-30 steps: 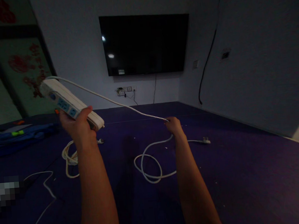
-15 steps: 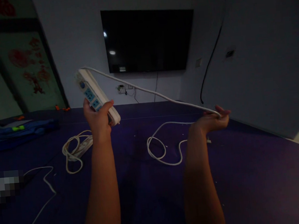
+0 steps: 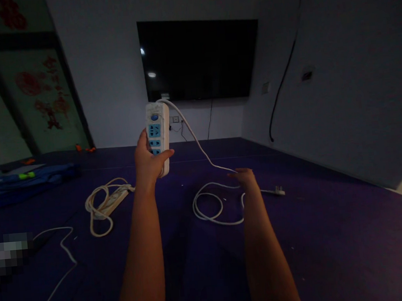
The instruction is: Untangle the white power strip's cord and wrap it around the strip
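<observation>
Two bare forearms reach forward from the bottom edge over a dark purple floor (image 3: 333, 233). With the power strip (image 3: 158, 137) as the landmark: the left hand (image 3: 149, 164) is wrapped around its lower end, fingers closed on one side and thumb on the other, holding it upright with the blue sockets facing the camera. The strip is lifted well clear of the floor, about level with the bottom edge of the television.

Its white cord (image 3: 201, 153) leaves the top of the strip, arcs down to the right and reaches the right hand (image 3: 247, 181), which is lower than the strip and to its right. That hand is turned palm down with the fingers loosely curled; the cord meets it at the fingertips, but whether the fingers pinch it or merely touch it cannot be told. Below the right hand the cord lies in loose loops on the floor, and it ends in a plug (image 3: 278, 191) lying flat further right.

Down and left of the strip, a second power strip (image 3: 114, 200) lies on the floor with its cord bundled around it. Further left and nearer the camera a thin white wire (image 3: 64, 247) trails over the floor. Far left, blue fabric (image 3: 25, 180) is heaped by the wall.

Behind the strip, a dark television (image 3: 199, 58) hangs on the white wall, with a wall socket (image 3: 175, 119) just under it.
</observation>
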Action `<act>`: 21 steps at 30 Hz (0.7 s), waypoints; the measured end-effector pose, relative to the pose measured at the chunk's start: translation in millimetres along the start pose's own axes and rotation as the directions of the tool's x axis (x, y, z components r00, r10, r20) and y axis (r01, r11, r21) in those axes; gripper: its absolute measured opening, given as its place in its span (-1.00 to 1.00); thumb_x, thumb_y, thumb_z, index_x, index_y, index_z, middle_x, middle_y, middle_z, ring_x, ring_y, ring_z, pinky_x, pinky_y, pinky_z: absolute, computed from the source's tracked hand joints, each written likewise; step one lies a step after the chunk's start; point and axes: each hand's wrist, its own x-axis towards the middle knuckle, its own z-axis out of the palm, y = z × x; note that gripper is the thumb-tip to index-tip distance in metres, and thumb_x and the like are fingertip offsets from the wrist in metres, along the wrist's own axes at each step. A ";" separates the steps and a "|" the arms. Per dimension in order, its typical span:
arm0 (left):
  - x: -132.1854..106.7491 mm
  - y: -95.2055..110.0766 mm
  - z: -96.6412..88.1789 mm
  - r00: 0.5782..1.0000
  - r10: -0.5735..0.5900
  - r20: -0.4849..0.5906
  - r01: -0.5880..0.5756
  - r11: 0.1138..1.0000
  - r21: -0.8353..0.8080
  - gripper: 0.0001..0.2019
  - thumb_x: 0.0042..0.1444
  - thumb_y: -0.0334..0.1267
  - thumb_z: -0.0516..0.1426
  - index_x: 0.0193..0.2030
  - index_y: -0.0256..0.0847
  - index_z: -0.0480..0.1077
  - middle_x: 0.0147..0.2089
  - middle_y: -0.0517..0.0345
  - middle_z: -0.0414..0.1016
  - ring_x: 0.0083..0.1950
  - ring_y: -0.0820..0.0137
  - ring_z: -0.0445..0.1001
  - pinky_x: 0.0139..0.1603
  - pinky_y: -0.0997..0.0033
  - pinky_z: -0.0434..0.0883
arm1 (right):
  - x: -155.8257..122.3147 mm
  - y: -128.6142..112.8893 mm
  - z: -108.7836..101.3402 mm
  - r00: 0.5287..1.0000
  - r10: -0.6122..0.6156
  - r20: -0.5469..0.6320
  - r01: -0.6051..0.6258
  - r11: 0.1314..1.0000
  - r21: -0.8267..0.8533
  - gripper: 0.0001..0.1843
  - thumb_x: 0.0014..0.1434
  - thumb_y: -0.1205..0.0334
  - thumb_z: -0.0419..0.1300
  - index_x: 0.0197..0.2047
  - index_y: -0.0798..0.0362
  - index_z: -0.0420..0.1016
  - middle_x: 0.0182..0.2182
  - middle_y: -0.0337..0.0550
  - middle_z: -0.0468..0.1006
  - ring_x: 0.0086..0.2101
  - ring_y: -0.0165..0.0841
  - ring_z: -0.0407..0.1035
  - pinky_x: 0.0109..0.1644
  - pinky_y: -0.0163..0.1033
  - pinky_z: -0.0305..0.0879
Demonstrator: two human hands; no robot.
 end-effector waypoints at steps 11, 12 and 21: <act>-4.8 0.8 -2.2 0.882 0.140 0.451 -0.356 0.825 0.440 -0.22 -0.21 -0.41 0.24 0.23 -0.11 0.11 0.15 0.02 0.31 0.11 0.19 0.32 0.08 0.13 0.30 | -43.2 -125.7 -2.4 0.861 -0.509 -0.007 0.396 0.662 0.636 -0.40 0.15 -0.22 -0.06 -0.17 0.12 0.53 -0.27 -0.03 0.59 -0.17 -0.28 0.45 0.00 -0.14 0.25; -6.1 2.7 -0.9 0.877 0.132 0.462 -0.365 0.809 0.462 -0.21 -0.20 -0.41 0.23 0.24 -0.11 0.09 0.15 0.01 0.31 0.09 0.20 0.33 0.07 0.16 0.31 | -48.3 -131.5 -3.3 0.852 -0.524 0.004 0.397 0.650 0.647 -0.42 0.14 -0.21 -0.04 -0.21 0.12 0.54 -0.33 -0.05 0.59 -0.22 -0.30 0.46 -0.04 -0.16 0.28; -11.4 5.9 4.8 0.894 0.015 0.447 -0.374 0.573 0.729 -0.17 -0.13 -0.43 0.19 0.31 -0.02 -0.03 0.03 0.02 0.36 -0.03 0.18 0.39 -0.10 0.26 0.35 | -68.9 -150.7 -9.7 0.944 -0.301 0.137 0.091 0.636 0.766 -0.67 0.08 0.01 0.14 -0.38 0.14 0.50 -0.66 -0.33 0.37 -0.70 -0.58 0.17 -0.53 -0.38 0.26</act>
